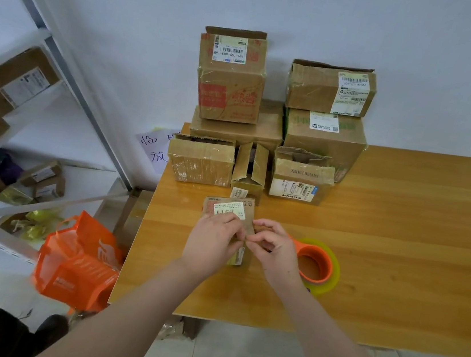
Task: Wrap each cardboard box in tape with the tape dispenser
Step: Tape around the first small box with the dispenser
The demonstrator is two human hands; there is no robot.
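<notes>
A: How are the fingers (246, 237) set?

B: They are pinched together at the near edge of the small box (231, 212). Something thin seems to be nipped there, probably a tape end, though it cannot be made out.

A: And the hands?

B: The left hand (213, 243) is laid over the box so that it is pinned flat to the counter (397, 259). The right hand (274, 251) is curled, knuckles up, with its fingertips met against the left thumb. Both forearms are stretched forward from below.

A: Where is the tape dispenser (317, 265)?

B: It is left on the counter just right of the right hand, within easy reach. The stacked boxes (264, 128) are kept back against the wall, so working room is judged to be kept free.
</notes>
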